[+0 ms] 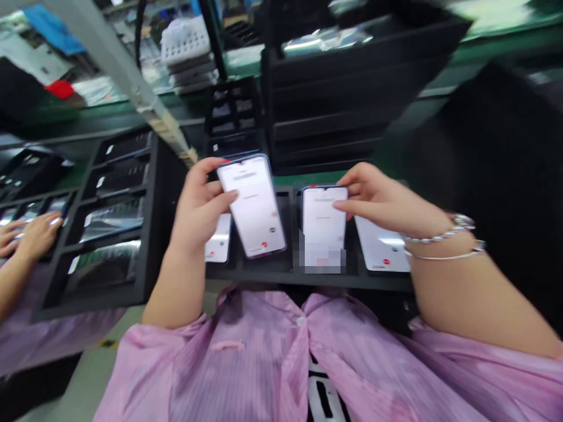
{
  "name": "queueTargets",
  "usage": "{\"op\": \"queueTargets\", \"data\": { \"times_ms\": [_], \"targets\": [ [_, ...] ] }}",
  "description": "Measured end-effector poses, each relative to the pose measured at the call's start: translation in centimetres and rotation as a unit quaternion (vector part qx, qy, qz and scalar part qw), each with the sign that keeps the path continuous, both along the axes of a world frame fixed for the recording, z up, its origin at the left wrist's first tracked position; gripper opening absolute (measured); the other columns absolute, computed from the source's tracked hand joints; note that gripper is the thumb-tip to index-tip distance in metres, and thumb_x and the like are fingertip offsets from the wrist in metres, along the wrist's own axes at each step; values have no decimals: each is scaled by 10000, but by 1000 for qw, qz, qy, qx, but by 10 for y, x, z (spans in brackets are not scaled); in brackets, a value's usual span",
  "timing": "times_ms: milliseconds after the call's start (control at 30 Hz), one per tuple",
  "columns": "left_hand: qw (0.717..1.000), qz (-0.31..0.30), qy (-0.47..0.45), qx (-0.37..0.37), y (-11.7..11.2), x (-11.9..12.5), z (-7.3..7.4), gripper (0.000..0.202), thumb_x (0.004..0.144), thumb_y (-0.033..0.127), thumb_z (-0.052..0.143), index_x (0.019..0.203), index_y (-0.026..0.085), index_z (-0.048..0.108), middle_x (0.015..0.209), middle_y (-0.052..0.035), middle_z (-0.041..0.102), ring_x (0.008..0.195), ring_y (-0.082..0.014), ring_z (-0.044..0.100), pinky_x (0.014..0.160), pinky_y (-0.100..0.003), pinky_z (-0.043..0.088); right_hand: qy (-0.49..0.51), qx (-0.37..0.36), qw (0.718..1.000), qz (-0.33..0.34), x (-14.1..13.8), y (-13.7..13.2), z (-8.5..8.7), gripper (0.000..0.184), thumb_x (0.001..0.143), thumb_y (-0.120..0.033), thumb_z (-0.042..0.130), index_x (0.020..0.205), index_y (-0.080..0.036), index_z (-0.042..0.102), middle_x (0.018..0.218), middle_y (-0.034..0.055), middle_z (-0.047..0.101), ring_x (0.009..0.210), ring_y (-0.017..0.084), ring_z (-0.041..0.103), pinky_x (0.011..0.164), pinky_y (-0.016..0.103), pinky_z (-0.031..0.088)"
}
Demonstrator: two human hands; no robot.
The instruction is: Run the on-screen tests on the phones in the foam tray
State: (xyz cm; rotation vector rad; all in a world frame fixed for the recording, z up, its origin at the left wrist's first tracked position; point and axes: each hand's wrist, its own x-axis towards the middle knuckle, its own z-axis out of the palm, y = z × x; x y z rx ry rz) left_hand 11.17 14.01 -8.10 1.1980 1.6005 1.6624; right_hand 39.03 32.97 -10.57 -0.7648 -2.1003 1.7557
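Note:
My left hand [204,202] grips a smartphone [254,205] by its upper left side, thumb on the lit white screen. This phone is tilted and held above a black compartment tray [264,271]. With thumb and fingers, my right hand [373,196] pinches the upper right edge of a second smartphone [324,225], its screen also lit white and its lower end blurred out. A third phone [219,241] lies partly hidden behind my left wrist. Under my right hand, another phone [382,243] with a lit screen rests in the tray.
To the left, a stack of black trays [145,234] holds several dark-screened phones. A co-worker's hands [37,237] rest over a tray at the far left. A pale metal post [118,64] rises diagonally. Large black trays [325,111] stand behind, and a white basket [187,44] sits farther back.

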Motion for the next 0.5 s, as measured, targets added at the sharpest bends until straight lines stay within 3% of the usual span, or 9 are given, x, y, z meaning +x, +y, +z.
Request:
{"op": "queueTargets", "data": {
  "times_ms": [100, 233, 400, 500],
  "targets": [
    [990, -54, -77, -108, 9, 3, -21, 626, 747, 366, 810, 1277, 264, 493, 838, 26, 722, 715, -187, 718, 592, -273, 547, -50, 0, 998, -27, 2, -1, -1, 582, 792, -592, 838, 1113, -250, 494, 878, 31, 687, 782, 194, 648, 677, 330, 561],
    [981, -87, -79, -154, 13, 8, -29, 585, 775, 302, 746, 1286, 253, 465, 829, 29, 711, 767, -188, 723, 635, -272, 530, -98, 48, 993, -37, 3, -3, 0, 685, 767, -627, 807, 1317, -280, 590, 918, 42, 690, 827, 198, 636, 735, 353, 563],
    [966, -130, -62, -215, 16, 6, -41, 518, 812, 254, 683, 1288, 262, 478, 842, 26, 683, 771, -173, 700, 666, -287, 522, -131, 66, 989, -35, 1, -3, 3, 596, 742, -628, 764, 1219, -280, 689, 971, 59, 721, 861, 231, 670, 816, 418, 572],
    [970, -104, 28, -217, 17, 7, -46, 417, 884, 309, 658, 1278, 241, 540, 912, -3, 687, 822, -167, 686, 737, -301, 528, -148, 99, 983, -41, 0, -2, 2, 586, 748, -630, 743, 1227, -296, 696, 937, 51, 725, 806, 226, 660, 791, 424, 578]
  ]
}}
